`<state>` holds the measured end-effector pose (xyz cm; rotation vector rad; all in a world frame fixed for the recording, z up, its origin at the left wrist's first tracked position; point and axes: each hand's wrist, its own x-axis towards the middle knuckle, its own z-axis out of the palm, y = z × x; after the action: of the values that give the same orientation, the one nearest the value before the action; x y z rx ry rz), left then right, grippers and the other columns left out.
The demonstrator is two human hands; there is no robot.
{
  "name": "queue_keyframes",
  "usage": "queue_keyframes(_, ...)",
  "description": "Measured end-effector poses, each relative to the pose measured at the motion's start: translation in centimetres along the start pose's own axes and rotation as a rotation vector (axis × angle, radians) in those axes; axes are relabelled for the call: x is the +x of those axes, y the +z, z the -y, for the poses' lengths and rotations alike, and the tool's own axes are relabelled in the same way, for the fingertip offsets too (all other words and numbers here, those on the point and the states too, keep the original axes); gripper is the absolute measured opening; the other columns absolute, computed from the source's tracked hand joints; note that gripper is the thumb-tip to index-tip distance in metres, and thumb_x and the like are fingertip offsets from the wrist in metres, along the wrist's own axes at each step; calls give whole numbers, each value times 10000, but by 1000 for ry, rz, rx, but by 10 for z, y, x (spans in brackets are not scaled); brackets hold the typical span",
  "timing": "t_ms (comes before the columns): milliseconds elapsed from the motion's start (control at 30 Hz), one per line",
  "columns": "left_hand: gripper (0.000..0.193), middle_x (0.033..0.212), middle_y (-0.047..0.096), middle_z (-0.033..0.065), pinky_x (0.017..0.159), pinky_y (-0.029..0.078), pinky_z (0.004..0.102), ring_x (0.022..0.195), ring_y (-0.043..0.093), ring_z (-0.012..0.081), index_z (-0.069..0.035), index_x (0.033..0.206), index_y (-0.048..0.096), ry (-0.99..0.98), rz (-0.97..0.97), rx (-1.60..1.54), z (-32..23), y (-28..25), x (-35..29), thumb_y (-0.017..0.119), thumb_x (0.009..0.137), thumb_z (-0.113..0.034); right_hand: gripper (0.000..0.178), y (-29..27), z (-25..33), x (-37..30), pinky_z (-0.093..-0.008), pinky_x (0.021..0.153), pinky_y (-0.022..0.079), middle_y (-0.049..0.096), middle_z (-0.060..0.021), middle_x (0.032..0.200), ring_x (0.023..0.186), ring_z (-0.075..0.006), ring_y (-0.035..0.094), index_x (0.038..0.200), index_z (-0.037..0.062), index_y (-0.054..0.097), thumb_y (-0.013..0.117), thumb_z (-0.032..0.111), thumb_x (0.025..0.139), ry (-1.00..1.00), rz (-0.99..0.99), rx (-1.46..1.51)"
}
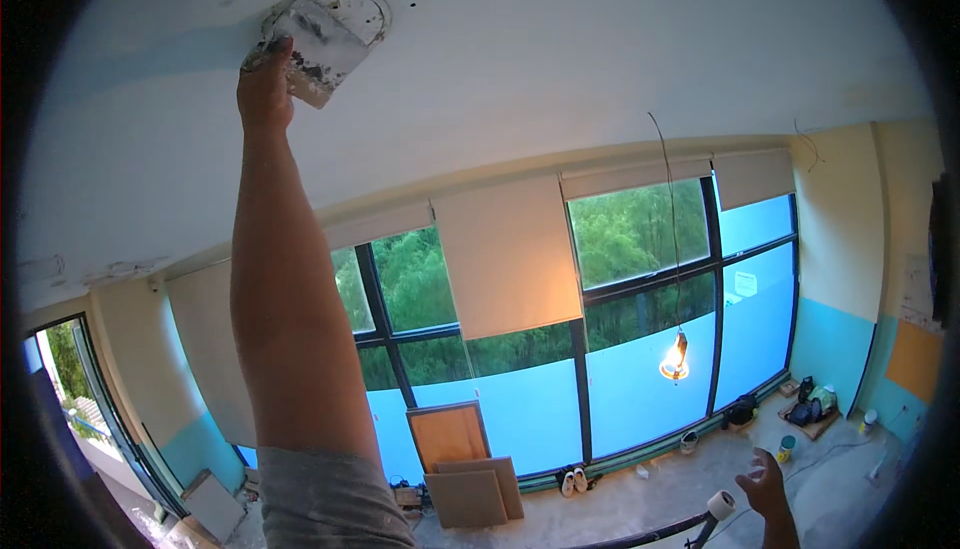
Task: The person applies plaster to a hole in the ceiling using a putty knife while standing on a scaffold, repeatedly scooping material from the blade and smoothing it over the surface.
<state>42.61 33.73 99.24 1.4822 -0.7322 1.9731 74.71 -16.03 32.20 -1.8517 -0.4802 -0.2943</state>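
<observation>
My left arm reaches up to the white ceiling (520, 59). My left hand (265, 94) is closed on a flat, plaster-smeared scraper (325, 49), with the thumb along its edge. The scraper lies over a round, rough-edged patch (370, 11) in the ceiling and hides part of it. Whether its whole face touches the ceiling I cannot tell. Low at the right, my right hand (765, 489) is open and holds nothing, its fingers bent and apart. Nearest to it is a dark bar with a white rounded end (720, 505).
A lit bulb (676, 359) hangs on a long wire (668, 189) before the windows. Boards (465, 499) lean below them, beside a pair of shoes (573, 481). A bucket (688, 441), a tin (786, 446) and bags (815, 404) stand on the floor at the right.
</observation>
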Motion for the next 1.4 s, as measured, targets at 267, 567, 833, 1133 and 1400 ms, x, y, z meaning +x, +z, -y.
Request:
queue_keyframes(267, 555, 1079, 576, 121, 813, 441, 330, 954, 551, 218, 37, 1138, 501, 93, -217, 348, -10, 5, 9, 758, 711, -207, 660, -14, -33, -19, -318, 657, 489, 542, -178, 993, 771, -227, 572, 1200, -16, 438, 697, 120, 608, 32, -84, -86)
queue_keyframes(567, 509, 1036, 599, 102, 801, 438, 350, 916, 563, 229, 34, 1088, 538, 144, -49, 229, -8, 8, 7, 763, 694, -197, 668, 3, -45, -5, -322, 639, 496, 554, -182, 981, 728, -228, 587, 1201, -18, 435, 712, 137, 613, 52, -64, -63)
queue_keyframes(833, 440, 934, 626, 84, 746, 452, 328, 824, 583, 227, 21, 1050, 572, 180, -139, 456, -9, 0, 27, 730, 732, -240, 628, 4, -33, 0, -321, 623, 507, 567, -164, 944, 707, -222, 601, 1166, -11, 459, 721, 121, 611, -21, -36, -140)
queue_keyframes(1133, 513, 986, 601, 111, 775, 434, 322, 874, 553, 200, 18, 1101, 544, 177, -171, 580, -12, -2, 23, 745, 711, -248, 659, -28, -18, -10, -346, 669, 506, 538, -176, 1002, 777, -246, 591, 1192, -6, 440, 724, 129, 613, 150, -31, -49)
queue_keyframes(1400, 488, 1037, 593, 107, 801, 438, 362, 922, 564, 235, 18, 1085, 531, 120, -55, 502, -16, -10, 33, 744, 716, -220, 672, -35, -33, -14, -343, 664, 502, 547, -172, 996, 749, -238, 594, 1204, -9, 430, 727, 143, 621, 36, -49, -99)
